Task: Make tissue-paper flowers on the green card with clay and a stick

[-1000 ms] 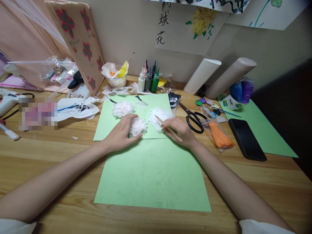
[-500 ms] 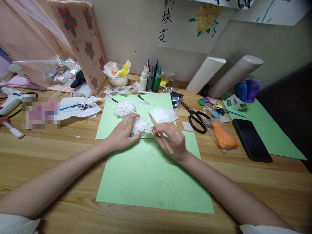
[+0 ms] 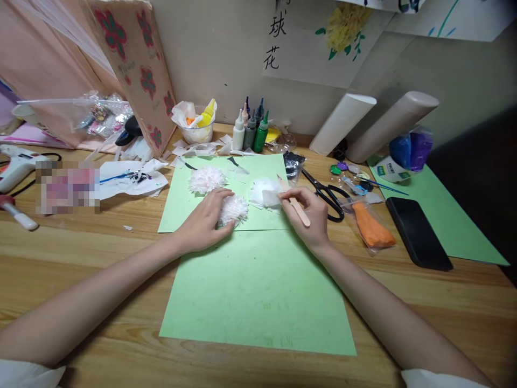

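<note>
My left hand rests on the green sheet, its fingers and thumb curved around the left side of a fluffy white paper flower. A second fluffy white paper flower lies just beyond those fingers. My right hand grips a wooden craft stick, rounded at the near end and pointed at the far one. Its fingertips are at the right edge of a pile of white tissue paper squares; whether they pinch a square is unclear. Under these lies a light green sheet.
Black-handled scissors, a bag of orange clay and a black phone lie to the right. Paint bottles and a plastic cup stand at the back. A glue gun lies far left. Another green sheet is in front.
My right hand with the craft stick has moved right, from the near flower to the tissue pile. A loose white piece at that flower's right edge no longer shows. My left hand stays put.
</note>
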`<action>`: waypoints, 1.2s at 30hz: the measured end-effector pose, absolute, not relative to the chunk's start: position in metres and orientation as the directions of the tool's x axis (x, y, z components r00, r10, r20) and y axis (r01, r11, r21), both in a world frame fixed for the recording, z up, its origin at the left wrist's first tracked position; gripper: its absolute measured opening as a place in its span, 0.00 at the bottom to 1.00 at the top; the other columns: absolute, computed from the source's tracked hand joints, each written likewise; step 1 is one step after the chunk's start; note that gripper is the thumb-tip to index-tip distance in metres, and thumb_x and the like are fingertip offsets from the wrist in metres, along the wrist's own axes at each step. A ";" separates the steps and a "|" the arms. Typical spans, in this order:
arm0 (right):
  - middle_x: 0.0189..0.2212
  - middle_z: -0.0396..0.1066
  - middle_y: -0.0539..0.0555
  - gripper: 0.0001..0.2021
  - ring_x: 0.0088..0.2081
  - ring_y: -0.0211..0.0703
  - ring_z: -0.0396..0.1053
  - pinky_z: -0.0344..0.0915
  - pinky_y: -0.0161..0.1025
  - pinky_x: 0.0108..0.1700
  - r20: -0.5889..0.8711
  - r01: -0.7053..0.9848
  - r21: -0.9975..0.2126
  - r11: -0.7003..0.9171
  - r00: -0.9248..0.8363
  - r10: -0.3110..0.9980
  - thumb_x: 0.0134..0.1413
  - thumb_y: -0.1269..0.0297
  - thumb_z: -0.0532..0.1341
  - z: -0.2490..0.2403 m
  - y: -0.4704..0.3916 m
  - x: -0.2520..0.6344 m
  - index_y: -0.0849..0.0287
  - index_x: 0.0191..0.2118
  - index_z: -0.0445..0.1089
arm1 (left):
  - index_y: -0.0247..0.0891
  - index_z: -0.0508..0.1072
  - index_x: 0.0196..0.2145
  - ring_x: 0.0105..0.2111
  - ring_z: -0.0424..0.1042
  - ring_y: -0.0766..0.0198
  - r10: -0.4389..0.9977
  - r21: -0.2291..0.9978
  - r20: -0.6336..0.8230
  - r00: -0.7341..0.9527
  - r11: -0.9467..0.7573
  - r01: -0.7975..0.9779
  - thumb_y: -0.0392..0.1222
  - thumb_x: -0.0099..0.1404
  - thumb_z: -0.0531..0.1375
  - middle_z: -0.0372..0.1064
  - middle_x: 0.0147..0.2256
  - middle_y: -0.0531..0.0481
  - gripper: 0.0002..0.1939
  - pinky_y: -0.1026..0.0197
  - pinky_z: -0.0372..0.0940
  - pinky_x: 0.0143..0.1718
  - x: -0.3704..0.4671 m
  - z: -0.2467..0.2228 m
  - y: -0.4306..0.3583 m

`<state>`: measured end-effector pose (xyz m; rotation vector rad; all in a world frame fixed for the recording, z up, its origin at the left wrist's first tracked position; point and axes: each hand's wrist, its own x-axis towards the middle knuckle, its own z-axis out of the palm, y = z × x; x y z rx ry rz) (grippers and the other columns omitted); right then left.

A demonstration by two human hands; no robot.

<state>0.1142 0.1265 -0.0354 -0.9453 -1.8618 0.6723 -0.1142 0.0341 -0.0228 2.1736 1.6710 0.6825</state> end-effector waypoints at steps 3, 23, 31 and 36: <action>0.30 0.73 0.52 0.03 0.33 0.43 0.72 0.67 0.41 0.36 0.323 0.233 -0.898 0.372 -0.224 0.920 0.49 0.68 0.63 -0.041 0.140 0.117 0.59 0.32 0.69 | 0.38 0.53 0.55 0.58 0.54 0.53 0.965 0.523 0.167 0.202 -0.260 0.811 0.46 0.64 0.52 0.55 0.55 0.40 0.24 0.49 0.51 0.60 -0.115 -0.022 0.035; 0.37 0.71 0.52 0.11 0.38 0.43 0.70 0.68 0.43 0.40 0.391 0.242 -0.877 0.415 -0.145 0.909 0.47 0.66 0.64 -0.044 0.142 0.114 0.56 0.36 0.64 | 0.37 0.52 0.55 0.58 0.54 0.53 0.962 0.516 0.178 0.206 -0.269 0.813 0.45 0.64 0.52 0.54 0.55 0.39 0.24 0.48 0.53 0.59 -0.116 -0.024 0.035; 0.37 0.71 0.52 0.16 0.37 0.43 0.69 0.67 0.43 0.41 0.360 0.241 -0.876 0.418 -0.251 0.899 0.42 0.64 0.68 -0.045 0.142 0.113 0.55 0.36 0.62 | 0.38 0.51 0.56 0.58 0.54 0.53 0.963 0.515 0.173 0.205 -0.266 0.815 0.44 0.63 0.53 0.54 0.56 0.40 0.25 0.48 0.53 0.59 -0.116 -0.024 0.034; 0.43 0.71 0.54 0.14 0.40 0.44 0.69 0.66 0.44 0.42 0.342 0.253 -0.875 0.412 -0.276 0.898 0.47 0.63 0.65 -0.044 0.145 0.110 0.55 0.38 0.62 | 0.38 0.51 0.56 0.58 0.54 0.53 0.964 0.514 0.168 0.205 -0.263 0.817 0.44 0.63 0.53 0.54 0.56 0.40 0.25 0.48 0.53 0.58 -0.116 -0.023 0.034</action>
